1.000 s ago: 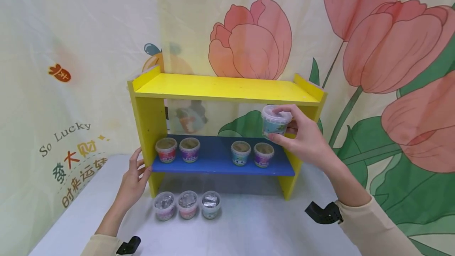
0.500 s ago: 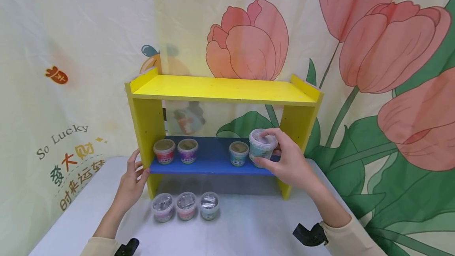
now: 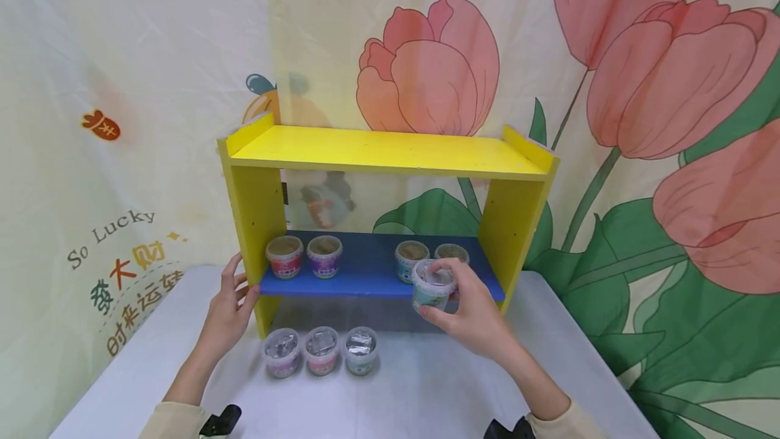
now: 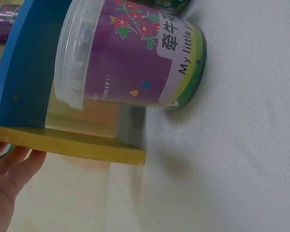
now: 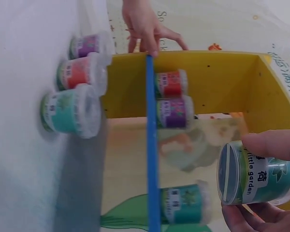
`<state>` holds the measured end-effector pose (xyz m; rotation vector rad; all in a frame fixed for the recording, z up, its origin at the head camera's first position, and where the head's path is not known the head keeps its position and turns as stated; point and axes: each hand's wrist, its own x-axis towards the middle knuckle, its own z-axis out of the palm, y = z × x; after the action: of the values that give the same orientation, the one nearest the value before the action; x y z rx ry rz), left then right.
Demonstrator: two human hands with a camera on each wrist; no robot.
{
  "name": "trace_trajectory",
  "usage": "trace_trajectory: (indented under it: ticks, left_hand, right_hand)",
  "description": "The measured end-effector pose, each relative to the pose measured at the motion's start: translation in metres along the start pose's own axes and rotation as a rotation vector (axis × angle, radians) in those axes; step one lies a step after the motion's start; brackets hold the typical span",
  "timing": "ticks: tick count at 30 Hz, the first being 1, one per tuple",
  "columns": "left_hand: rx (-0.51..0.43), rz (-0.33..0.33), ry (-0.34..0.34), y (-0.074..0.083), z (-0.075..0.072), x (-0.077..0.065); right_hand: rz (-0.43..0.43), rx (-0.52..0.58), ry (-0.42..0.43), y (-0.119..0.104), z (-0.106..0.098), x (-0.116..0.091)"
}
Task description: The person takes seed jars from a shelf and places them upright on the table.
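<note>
My right hand (image 3: 472,310) pinches a teal-labelled tub (image 3: 431,286) with a clear lid, fingers on the lid and thumb low on its side. It hangs apart from the blue board (image 3: 365,249), before a purple tub (image 3: 452,253). Close by on that board stands another teal tub (image 3: 411,261); the right wrist view shows the held tub's (image 5: 261,179) "little garden" label. At the left, my left hand (image 3: 228,310) grips the side panel (image 3: 250,236) of the yellow shelf unit, thumb near the blue board's corner and fingers on the outer face.
A red tub (image 3: 284,259) and a purple tub (image 3: 325,259) occupy the blue board's left end. On the white table (image 3: 426,391), purple (image 3: 282,354), pink (image 3: 321,352) and teal (image 3: 361,352) tubs stand in a row. A tulip-printed cloth (image 3: 426,66) hangs behind.
The right hand has brought the teal tub down and leftward, from just under the top board to the front of the blue board. My left hand keeps its place on the side panel.
</note>
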<state>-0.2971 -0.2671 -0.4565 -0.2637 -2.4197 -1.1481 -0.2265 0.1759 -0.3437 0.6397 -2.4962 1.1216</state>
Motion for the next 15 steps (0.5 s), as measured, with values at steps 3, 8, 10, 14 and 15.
trace_trajectory:
  ticks: [3,8,10,14,15]
  left_hand:
    - [-0.001,0.005,0.000,0.000,0.001,0.000]
    - [-0.008,-0.005,-0.008,0.001,0.000,0.000]
    - [-0.008,-0.009,-0.009,0.001,0.000,-0.001]
    - [-0.004,0.001,0.000,0.000,0.000,-0.001]
    - [-0.004,0.005,0.002,0.000,0.001,-0.001]
  right_hand:
    - [0.047,0.002,-0.007,0.005,0.011,-0.005]
    - [0.082,-0.016,0.000,0.017,0.031,-0.011]
    - [0.086,-0.021,0.004,0.024,0.039,-0.013]
    - [0.104,-0.021,-0.012,0.034,0.053,-0.017]
    - [0.107,-0.022,-0.019,0.037,0.056,-0.018]
